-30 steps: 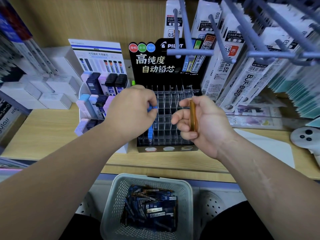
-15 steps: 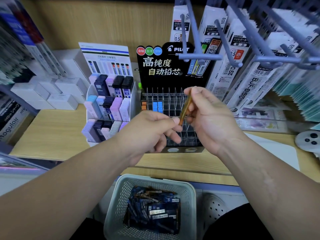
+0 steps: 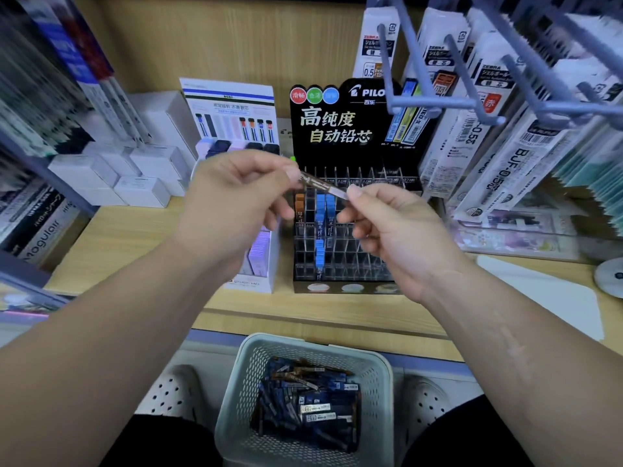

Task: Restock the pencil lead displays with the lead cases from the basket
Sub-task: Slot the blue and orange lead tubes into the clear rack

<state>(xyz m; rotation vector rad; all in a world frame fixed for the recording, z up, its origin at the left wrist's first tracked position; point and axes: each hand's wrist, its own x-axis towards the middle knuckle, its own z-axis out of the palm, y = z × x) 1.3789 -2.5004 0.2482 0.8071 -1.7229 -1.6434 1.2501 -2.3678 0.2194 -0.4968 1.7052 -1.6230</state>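
Observation:
A slim brown lead case lies nearly level in the air above the black Pilot lead display. My left hand pinches its left end and my right hand pinches its right end. The display's clear grid holds a few blue cases and orange ones at its left side; most slots show nothing. Below, between my knees, a pale green basket holds several blue and brown lead cases.
A white tiered display with pastel cases stands left of the Pilot display. White boxes sit at the back left. Grey peg hooks with hanging refill packs jut out overhead at the right. A white sheet lies on the wooden counter.
My left hand left the blue cases in the grid and came over to the brown case. The case turned from upright in my right hand to nearly level, held by both hands.

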